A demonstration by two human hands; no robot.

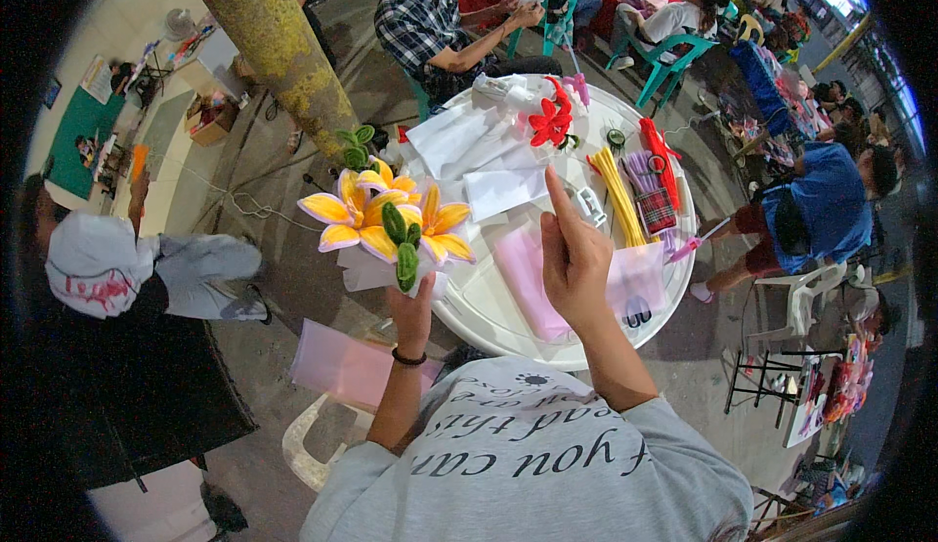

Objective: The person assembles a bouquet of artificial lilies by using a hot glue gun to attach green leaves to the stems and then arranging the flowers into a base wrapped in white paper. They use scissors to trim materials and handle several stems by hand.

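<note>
My left hand [411, 309] is closed round the wrapped base of a bouquet of fuzzy flowers [365, 217], raised at the table's left edge. Its petals are yellow-orange with pale edges, green looped leaves stand among them, and white wrapping shows below. Over the front of the round white table [469, 319], my right hand [576, 259] is raised with the index finger stretched out and the other fingers curled; I see nothing in it. Beneath and beside that hand lie pink translucent wrapping sheets [528, 283]. White sheets [459, 146] cover the table's far left part.
Red fuzzy flowers [551, 122], yellow stems [616, 190], purple stems [645, 171] and scissors [637, 311] lie on the table. A person in a plaid shirt [415, 24] sits across it. A yellow-stained post [269, 43] rises at the far left; a white chair [311, 434] stands near left.
</note>
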